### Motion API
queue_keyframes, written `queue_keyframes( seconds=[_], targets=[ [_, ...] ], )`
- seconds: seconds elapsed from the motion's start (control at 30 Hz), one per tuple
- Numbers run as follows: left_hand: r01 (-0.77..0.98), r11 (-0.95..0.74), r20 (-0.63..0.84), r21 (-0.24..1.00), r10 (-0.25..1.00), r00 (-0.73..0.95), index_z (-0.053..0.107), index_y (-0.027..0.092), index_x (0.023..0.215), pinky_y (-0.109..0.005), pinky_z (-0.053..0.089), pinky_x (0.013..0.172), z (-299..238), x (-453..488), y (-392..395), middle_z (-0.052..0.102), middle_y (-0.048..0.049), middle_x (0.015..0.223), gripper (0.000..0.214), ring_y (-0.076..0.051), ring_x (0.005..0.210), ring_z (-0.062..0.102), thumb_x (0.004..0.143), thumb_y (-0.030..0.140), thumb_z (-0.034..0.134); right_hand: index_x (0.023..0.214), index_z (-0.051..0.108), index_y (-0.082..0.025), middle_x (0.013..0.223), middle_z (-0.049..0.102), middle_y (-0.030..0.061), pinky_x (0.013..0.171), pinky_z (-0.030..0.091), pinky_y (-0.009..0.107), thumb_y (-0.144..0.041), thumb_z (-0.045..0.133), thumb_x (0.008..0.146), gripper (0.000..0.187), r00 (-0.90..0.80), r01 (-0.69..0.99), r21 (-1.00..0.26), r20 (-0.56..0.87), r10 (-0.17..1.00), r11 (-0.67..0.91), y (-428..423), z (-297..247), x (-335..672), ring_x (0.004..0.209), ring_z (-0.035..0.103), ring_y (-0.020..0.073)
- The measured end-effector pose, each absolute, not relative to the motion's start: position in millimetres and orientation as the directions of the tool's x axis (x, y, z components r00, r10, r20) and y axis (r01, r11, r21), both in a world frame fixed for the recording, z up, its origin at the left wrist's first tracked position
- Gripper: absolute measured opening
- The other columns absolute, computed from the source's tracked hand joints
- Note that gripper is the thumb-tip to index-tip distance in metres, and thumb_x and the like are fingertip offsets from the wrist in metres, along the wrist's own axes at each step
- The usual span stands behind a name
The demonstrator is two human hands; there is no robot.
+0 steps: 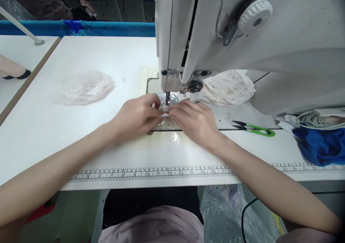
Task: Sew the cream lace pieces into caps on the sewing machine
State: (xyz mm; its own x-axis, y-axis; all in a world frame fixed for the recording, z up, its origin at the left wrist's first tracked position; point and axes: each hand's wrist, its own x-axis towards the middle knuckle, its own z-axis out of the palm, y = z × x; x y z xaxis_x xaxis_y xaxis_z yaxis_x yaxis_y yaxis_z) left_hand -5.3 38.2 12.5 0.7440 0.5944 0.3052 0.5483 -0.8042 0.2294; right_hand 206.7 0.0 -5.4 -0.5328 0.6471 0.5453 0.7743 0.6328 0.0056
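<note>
Lace piece (163, 111), head view: it lies on the needle plate (153, 88), just below the needle (167, 98) of the sewing machine (242, 38). Our 2 hands, left hand (137, 115) and right hand (196, 121), pinch its edges with fingertips closed. We judge that flat, even tension, with fingers clear of the needle, serves best.

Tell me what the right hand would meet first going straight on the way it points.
Probably the left hand, fingertip to fingertip: the right hand points left across the small white lace piece that both pinch. Depth is unclear.
</note>
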Motion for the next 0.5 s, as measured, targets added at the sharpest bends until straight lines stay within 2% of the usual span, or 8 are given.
queue_keyframes(
  seconds=[0.1, 0.17, 0.27, 0.5],
  targets=[
    [0.562, -0.817, 0.414, -0.131, 0.470, 0.779, 0.074, 0.018, 0.093, -0.035, 0.042, 0.066, 7.8, -2.3, 18.6, 0.070, -0.0074, 0.105, 0.021, -0.023, 0.088, 0.062, 0.094, 0.024, 0.054, 0.089, 0.068, -0.018, 0.105, 0.074, 0.0019, 0.078, 0.043, 0.032, -0.008, 0.051, 0.094, 0.020, -0.613, 0.746, 0.135, 0.523, 0.592, 0.653, -5.8, -5.1, 205.8, 0.100, 0.062, 0.0181],
    [0.564, -0.796, 0.412, -0.221, 0.448, 0.793, 0.072, 0.018, 0.098, -0.038, 0.044, 0.073, 7.7, -0.3, 10.6, 0.070, -0.0050, 0.118, 0.019, -0.025, 0.102, 0.063, 0.094, 0.019, 0.053, 0.088, 0.068, -0.018, 0.103, 0.074, 0.0020, 0.085, 0.043, 0.033, -0.007, 0.050, 0.094, 0.021, -0.631, 0.742, 0.179, 0.513, 0.582, 0.646, -8.4, -4.0, 205.0, 0.101, 0.062, 0.0176],
    [0.561, -0.797, 0.375, -0.223, 0.461, 0.804, 0.070, 0.018, 0.104, -0.041, 0.044, 0.082, 8.8, -0.3, 7.4, 0.069, -0.0055, 0.123, 0.021, -0.025, 0.117, 0.060, 0.095, 0.015, 0.051, 0.089, 0.068, -0.017, 0.101, 0.075, 0.0018, 0.091, 0.043, 0.034, -0.005, 0.050, 0.093, 0.023, -0.638, 0.746, 0.199, 0.488, 0.596, 0.636, -10.4, -1.5, 204.3, 0.097, 0.063, 0.0165],
    [0.566, -0.810, 0.371, -0.157, 0.482, 0.793, 0.067, 0.018, 0.111, -0.043, 0.043, 0.088, 4.4, -3.9, 12.4, 0.067, -0.0079, 0.125, 0.023, -0.026, 0.121, 0.059, 0.096, 0.016, 0.050, 0.095, 0.068, -0.017, 0.105, 0.075, 0.0033, 0.097, 0.046, 0.039, -0.006, 0.048, 0.094, 0.023, -0.654, 0.736, 0.181, 0.438, 0.617, 0.652, -10.1, 1.4, 204.6, 0.091, 0.065, 0.0166]
  ],
)
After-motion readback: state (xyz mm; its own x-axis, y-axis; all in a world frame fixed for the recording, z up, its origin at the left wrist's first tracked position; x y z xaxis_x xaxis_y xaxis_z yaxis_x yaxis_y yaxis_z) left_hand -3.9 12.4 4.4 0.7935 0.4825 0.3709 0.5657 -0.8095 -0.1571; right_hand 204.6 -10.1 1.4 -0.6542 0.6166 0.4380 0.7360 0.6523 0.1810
